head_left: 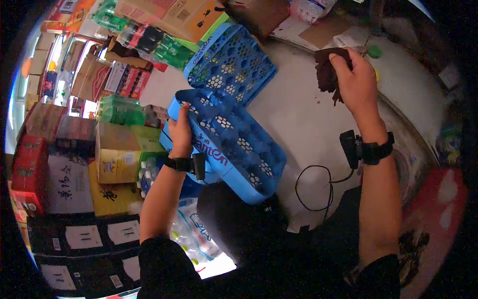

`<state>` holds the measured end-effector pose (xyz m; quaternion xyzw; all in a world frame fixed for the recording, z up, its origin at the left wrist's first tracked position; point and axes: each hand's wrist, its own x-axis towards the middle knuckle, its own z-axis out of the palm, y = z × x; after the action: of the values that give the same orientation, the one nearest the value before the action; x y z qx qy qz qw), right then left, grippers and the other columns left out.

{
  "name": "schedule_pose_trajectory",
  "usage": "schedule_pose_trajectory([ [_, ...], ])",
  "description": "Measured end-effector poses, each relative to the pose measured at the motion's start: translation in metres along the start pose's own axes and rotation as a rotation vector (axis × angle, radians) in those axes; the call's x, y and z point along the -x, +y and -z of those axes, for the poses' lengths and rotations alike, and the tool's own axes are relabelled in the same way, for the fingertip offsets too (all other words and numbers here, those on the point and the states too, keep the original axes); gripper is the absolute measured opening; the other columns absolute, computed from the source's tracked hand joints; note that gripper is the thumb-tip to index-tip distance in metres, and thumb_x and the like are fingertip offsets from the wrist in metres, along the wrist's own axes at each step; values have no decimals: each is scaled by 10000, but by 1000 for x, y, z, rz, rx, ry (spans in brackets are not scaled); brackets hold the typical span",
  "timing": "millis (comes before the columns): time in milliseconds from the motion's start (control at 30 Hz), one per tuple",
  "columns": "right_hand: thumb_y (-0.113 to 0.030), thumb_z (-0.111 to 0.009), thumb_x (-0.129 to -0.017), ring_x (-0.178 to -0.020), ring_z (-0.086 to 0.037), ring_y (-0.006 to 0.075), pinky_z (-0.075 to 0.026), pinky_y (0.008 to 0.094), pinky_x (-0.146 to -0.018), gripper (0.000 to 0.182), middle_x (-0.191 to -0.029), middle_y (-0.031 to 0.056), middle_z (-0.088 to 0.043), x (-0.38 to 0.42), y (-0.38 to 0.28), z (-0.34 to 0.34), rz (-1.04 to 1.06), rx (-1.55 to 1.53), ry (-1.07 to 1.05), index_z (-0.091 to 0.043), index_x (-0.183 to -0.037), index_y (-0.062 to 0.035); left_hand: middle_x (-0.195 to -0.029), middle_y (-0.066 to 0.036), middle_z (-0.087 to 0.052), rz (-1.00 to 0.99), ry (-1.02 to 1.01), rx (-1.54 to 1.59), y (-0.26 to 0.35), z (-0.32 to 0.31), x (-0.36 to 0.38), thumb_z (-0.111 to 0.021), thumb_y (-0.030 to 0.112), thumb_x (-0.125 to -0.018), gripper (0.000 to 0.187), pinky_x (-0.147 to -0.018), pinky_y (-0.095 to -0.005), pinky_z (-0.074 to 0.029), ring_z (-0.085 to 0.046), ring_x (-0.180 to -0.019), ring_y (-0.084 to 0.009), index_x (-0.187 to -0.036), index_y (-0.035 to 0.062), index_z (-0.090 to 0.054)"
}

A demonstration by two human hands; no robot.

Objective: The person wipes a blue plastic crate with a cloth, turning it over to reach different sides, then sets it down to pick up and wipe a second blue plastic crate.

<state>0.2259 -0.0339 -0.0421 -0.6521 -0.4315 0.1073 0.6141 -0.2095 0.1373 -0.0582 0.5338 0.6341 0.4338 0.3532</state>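
Note:
My left hand (pixel 181 133) is closed on the rim of a blue display tray (pixel 241 142), whose inside has a honeycomb pattern with white cells. Its front band carries dark lettering, of which "anten" can be read. In my right hand (pixel 357 84), held up at the upper right, is a crumpled dark brown cloth (pixel 328 74) with ragged edges. The cloth is apart from the tray. Behind the tray stands a second blue display tray (pixel 231 60) of the same pattern, close to the first.
Cartons (pixel 117 149) and green soda bottles (pixel 119 109) are stacked along the left. More bottles (pixel 149 42) stand beside a cardboard box (pixel 184 17) at the top. A black cable (pixel 313 167) hangs from my right wrist device. A pale surface (pixel 294 94) lies beyond the trays.

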Motion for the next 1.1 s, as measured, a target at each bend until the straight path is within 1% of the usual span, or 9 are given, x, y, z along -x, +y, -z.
schedule_pose_trajectory([
  [300, -337, -663, -932, -778, -693, 364, -532, 429, -733, 350, -863, 212, -714, -1, 6, 19, -36, 122, 46, -695, -999, 5, -1113, -166, -654, 183, 43, -190, -13, 3, -10, -792, 562, -787, 847, -828, -382, -536, -652, -940, -252, -1219, -120, -539],
  [433, -332, -664, -935, -767, -693, 326, -531, 408, -730, 342, -866, 199, -719, 5, -4, 19, -65, 63, 19, -694, -1002, 2, -1230, -263, -638, 207, -35, -405, -43, 16, -51, -762, 617, -787, 998, -891, -421, -524, -657, -1048, -328, -1286, -211, -514],
  [533, -307, -653, -948, -751, -692, 274, -532, 389, -710, 322, -861, 173, -723, 5, 4, 25, 10, 81, 42, -698, -1021, 4, -1283, -329, -615, 198, 88, -520, -75, 15, -85, -714, 662, -792, 1061, -951, -449, -502, -630, -1158, -386, -1300, -242, -490],
  [600, -284, -643, -961, -743, -692, 222, -534, 364, -692, 305, -851, 140, -727, 8, -3, 34, -26, 40, 21, -705, -1041, 4, -1298, -359, -597, 165, 16, -669, -130, 27, -140, -683, 677, -795, 1073, -1003, -459, -476, -594, -1224, -420, -1284, -258, -488],
  [733, -255, -631, -975, -714, -667, 147, -527, 313, -666, 285, -842, 75, -719, 8, -12, 50, -201, -157, -9, -713, -1065, 2, -1310, -384, -580, 205, -24, -609, -116, 21, -136, -629, 657, -828, 971, -1062, -463, -445, -562, -1274, -449, -1388, -125, -496],
  [833, -248, -633, -975, -694, -652, 127, -521, 292, -657, 276, -826, 55, -711, 12, -6, 55, -218, -165, -5, -717, -1061, 0, -1347, -365, -568, -66, -369, -1065, -123, 31, -152, -541, 629, -899, 754, -1076, -462, -436, -550, -1284, -463, -1440, 104, -547],
  [867, -246, -634, -974, -687, -650, 130, -520, 294, -655, 273, -820, 57, -711, 18, -14, 55, -231, -121, -5, -718, -1057, 0, -1356, -333, -580, 164, -154, -907, -116, 22, -138, -453, 611, -955, 589, -1070, -476, -437, -550, -1277, -481, -1380, 237, -615],
  [933, -244, -634, -973, -683, -649, 135, -517, 298, -653, 268, -812, 63, -711, 19, -16, 56, -228, -40, -12, -718, -1049, -1, -1355, -328, -582, 3, -259, -996, -152, 34, -165, -406, 653, -964, 652, -1079, -489, -428, -540, -1285, -486, -1353, 184, -638],
  [1100, -250, -630, -973, -695, -652, 154, -511, 314, -658, 269, -812, 83, -718, 25, -22, 49, -164, 71, -22, -709, -1028, 2, -1338, -336, -586, 187, -238, -978, -185, 53, -191, -329, 756, -949, 841, -1089, -508, -417, -519, -1314, -470, -1323, 75, -648],
])
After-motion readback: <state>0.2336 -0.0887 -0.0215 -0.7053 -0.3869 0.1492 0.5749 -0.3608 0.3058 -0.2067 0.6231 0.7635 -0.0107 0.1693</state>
